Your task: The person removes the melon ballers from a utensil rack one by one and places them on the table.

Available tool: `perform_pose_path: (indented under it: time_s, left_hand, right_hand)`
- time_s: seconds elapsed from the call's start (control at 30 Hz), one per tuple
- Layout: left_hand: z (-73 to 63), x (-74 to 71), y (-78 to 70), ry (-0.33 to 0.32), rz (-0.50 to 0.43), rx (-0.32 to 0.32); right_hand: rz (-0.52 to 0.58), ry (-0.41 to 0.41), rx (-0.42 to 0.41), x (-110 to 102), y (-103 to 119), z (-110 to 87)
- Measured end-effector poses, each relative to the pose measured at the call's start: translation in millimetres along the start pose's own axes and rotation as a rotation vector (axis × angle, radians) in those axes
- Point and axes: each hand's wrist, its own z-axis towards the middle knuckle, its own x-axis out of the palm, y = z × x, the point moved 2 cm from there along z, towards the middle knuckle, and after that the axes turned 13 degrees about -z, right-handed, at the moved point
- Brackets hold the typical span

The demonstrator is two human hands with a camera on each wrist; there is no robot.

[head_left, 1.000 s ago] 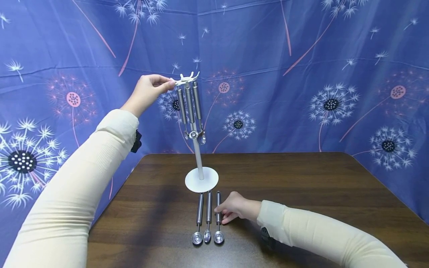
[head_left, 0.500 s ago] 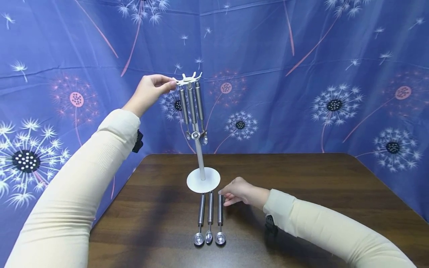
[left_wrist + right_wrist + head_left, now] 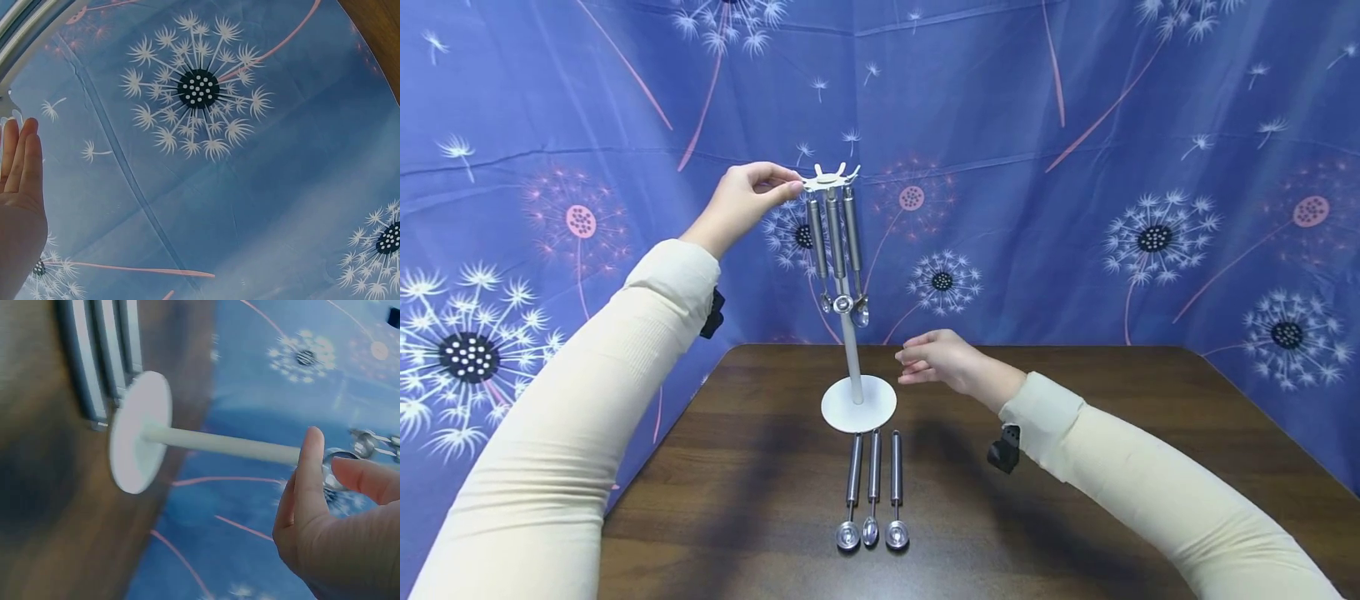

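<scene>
The table (image 3: 1075,417) carries the stand (image 3: 838,408), toward ten o'clock. The stand looks top-heavy, with its load high over a small foot, so a tug up there could tip it.

My left grip (image 3: 747,202) is narrow, fingertips pinching the edge of the stand's rack (image 3: 829,179) at nine o'clock. If I let that pinch slip or twist, I think the rack could swing round and rock what hangs there. My right grip (image 3: 943,362) is in the air at two o'clock from the foot, fingers loosely bent, holding nothing; raising it carelessly to eleven could bump the hanging heads and unhook one.

As for holders, it's the rack: three hung tools (image 3: 836,237) dangle at six o'clock beneath it. Three loose tools (image 3: 875,479) lie side by side at six o'clock from the foot, just beside it; their round handles might roll if nudged.
</scene>
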Motion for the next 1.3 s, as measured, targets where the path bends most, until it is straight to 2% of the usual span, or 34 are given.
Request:
perform_pose_path:
  time_s: [0.23, 0.4, 0.6, 0.77, 1.07, 1.3]
  left_hand:
    - [-0.3, -0.4, -0.7, 0.007, 0.018, -0.03]
    - [1.2, -1.7, -0.1, 0.022, 0.056, -0.047]
    - [4.7, -1.4, 1.4, 0.086, 0.054, -0.047]
    - [6.2, -1.8, 2.0, 0.132, 0.067, -0.069]
    - [8.5, -5.4, -3.8, 0.237, 0.161, -0.054]
    - [9.6, -5.2, -3.0, 0.256, 0.209, -0.051]
  right_hand:
    - [-0.019, -0.02, -0.072, -14, 37, 3.4]
    - [-0.068, -0.076, -0.144, -19, 63, 9.6]
    - [-0.09, -0.136, -0.21, -18, 88, 19.2]
    - [-0.099, -0.164, -0.234, -16, 99, 27.2]
    - [-0.081, -0.222, -0.327, -11, 116, 48.8]
    - [-0.096, -0.19, -0.397, -3, 120, 62.3]
